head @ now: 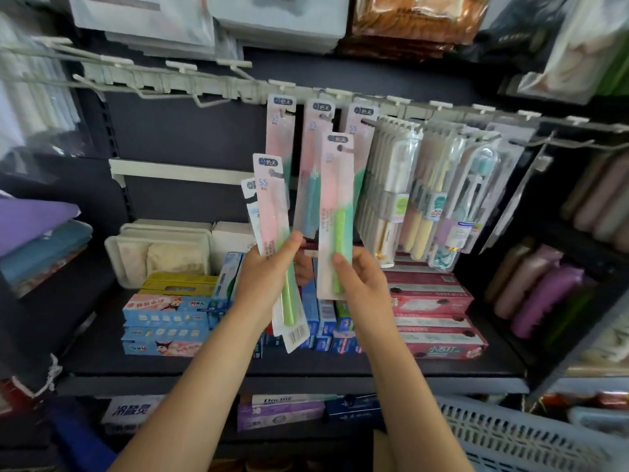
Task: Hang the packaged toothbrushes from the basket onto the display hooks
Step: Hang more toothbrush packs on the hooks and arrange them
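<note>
1. The right hand (357, 277) is gripping a single packaged toothbrush (335, 216) by its lower end, thumb on the front of the card, and is holding it upright in front of the display hooks (343, 97); its punched hole is sitting below the hook tips, so to my eye the step in hand is threading this one on.
2. The left hand (269, 274) is closed around a small fan of spare packs (272, 240), thumb pressing across them, held just left of the single pack and clear of the rail.
3. To do it well, I would be lifting the pack until the hole is level with a free hook tip, keeping the card square to the rail, then sliding it back; gripping so low is leaving the top free to wobble, so a slow approach seems wise.
4. The spare packs should be staying low and left, so they are not snagging the three matching packs already hanging (315, 137) above the back edge of the shelf (306, 366).
5. The pack is looking long and narrow; pink card fading to green, a green handle under clear plastic, a blue round logo at the top.
6. The basket (510, 437) is sitting past the shelf's front right corner; its contents are hidden from here.
</note>
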The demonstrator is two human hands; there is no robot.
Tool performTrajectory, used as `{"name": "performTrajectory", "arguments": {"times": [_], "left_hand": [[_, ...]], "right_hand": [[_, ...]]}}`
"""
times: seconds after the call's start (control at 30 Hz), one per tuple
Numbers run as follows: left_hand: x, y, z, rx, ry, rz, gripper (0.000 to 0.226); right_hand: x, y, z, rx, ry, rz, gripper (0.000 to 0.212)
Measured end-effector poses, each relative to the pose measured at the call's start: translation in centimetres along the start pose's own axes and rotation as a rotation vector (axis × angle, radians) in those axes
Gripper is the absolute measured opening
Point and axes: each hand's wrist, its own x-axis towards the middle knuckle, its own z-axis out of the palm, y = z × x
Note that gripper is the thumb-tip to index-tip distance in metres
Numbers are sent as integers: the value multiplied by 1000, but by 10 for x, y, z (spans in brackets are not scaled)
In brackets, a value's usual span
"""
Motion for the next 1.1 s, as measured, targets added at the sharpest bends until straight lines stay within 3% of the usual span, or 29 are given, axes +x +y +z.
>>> {"name": "performTrajectory", "arguments": {"times": [0.37,1.1], "left_hand": [[-39,14,20,26,-30,82,38],[-53,19,37,-51,-18,89,39]], "right_hand": [[-44,-39,-14,142,121,-132,7],[-39,-82,-18,181,114,-66,9]]}}
